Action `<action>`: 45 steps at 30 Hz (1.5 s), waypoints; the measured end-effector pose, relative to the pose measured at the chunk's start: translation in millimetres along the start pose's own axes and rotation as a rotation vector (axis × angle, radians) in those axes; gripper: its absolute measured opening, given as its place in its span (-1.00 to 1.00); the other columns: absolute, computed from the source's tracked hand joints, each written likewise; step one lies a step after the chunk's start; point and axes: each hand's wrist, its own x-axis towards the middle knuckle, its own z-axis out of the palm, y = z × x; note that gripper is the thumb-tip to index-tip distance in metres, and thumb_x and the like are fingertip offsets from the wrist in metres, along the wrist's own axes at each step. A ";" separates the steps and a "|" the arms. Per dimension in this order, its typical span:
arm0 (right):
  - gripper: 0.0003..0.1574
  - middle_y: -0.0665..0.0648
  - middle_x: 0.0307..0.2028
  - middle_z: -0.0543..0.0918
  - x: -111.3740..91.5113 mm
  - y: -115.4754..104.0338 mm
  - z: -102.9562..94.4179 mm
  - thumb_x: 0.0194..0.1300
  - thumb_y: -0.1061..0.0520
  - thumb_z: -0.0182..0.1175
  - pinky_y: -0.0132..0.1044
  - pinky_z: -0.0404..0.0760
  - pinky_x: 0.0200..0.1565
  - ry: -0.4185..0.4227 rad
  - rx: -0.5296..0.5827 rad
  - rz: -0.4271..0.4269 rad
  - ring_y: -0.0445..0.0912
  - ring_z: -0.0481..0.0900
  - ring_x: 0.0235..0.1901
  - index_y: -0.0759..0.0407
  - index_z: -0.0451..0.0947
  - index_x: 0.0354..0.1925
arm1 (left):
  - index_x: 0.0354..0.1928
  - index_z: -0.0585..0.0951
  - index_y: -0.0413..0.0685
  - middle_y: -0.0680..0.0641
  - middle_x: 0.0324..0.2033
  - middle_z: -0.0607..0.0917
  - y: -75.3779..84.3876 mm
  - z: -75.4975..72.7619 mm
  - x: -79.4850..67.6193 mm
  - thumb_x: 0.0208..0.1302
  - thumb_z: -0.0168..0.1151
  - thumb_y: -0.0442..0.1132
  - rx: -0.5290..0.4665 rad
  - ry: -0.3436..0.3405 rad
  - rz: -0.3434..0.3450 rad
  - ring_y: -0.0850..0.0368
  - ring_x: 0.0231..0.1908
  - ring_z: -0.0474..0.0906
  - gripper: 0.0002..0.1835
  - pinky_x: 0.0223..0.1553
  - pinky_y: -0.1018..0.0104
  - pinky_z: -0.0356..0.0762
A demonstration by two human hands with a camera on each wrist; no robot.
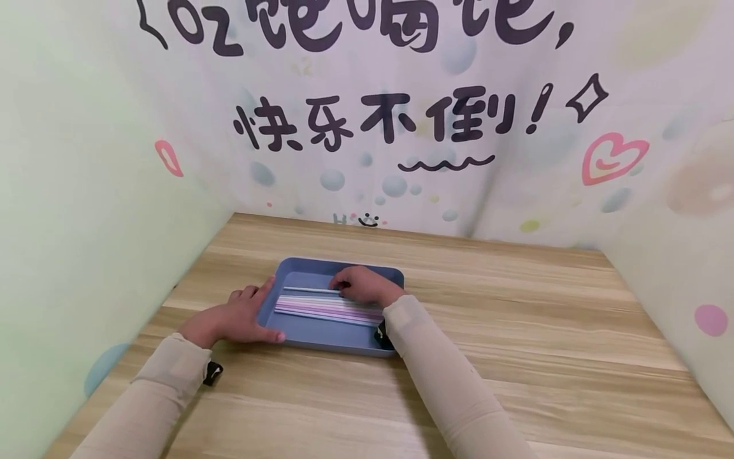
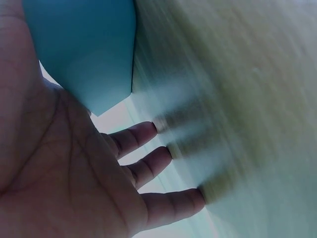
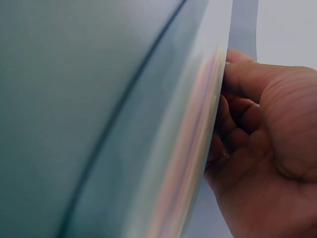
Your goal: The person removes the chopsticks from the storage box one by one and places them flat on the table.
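Note:
A shallow blue tray point(image 1: 338, 344) lies on the table with several thin pastel sticks point(image 1: 327, 308), white, pink and purple, side by side in it. One white stick point(image 1: 309, 289) lies apart from the bundle, toward the tray's far side. My right hand point(image 1: 367, 285) reaches over the tray with curled fingers and pinches this white stick at its right part. The right wrist view shows the thumb and curled fingers point(image 3: 230, 126) behind the blurred sticks. My left hand point(image 1: 241, 317) rests at the tray's left end, thumb by the front corner, with three straight fingers point(image 2: 171, 206) touching the table.
The wood-grain table point(image 1: 516, 331) extends on all sides of the tray. A printed white curtain point(image 1: 401, 185) with dark lettering hangs behind it, and pale walls point(image 1: 86, 191) flank both sides. Dark straps point(image 1: 212, 373) sit at the wrists.

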 end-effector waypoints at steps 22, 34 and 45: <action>-0.64 0.07 0.00 0.65 -7.0 -2.4 -4.9 0.47 0.33 0.00 -0.21 0.50 0.01 0.028 0.027 0.020 -0.13 0.54 -0.11 0.16 0.64 0.08 | 0.55 -0.19 -0.26 -0.52 0.32 0.17 1.9 0.6 1.0 0.01 0.33 0.45 -0.014 -0.007 0.002 -0.48 0.24 0.14 0.38 0.12 -0.33 0.30; -0.61 0.04 0.01 0.65 -5.8 -4.5 -13.1 0.46 0.36 0.00 -0.25 0.49 0.02 0.059 0.070 -0.024 -0.15 0.52 -0.08 0.13 0.64 0.09 | 0.55 -0.18 -0.27 -0.52 0.32 0.16 -2.3 -0.2 0.4 0.00 0.32 0.47 0.000 -0.007 0.003 -0.49 0.25 0.12 0.39 0.14 -0.32 0.28; -0.61 0.07 0.00 0.65 -14.8 -5.6 -27.0 0.43 0.39 0.00 -0.23 0.48 0.03 0.103 0.176 -0.028 -0.11 0.51 -0.08 0.18 0.63 0.07 | 0.55 -0.19 -0.27 -0.53 0.31 0.17 2.0 -1.5 -0.9 0.03 0.34 0.42 -0.005 -0.015 0.008 -0.50 0.24 0.14 0.37 0.13 -0.35 0.26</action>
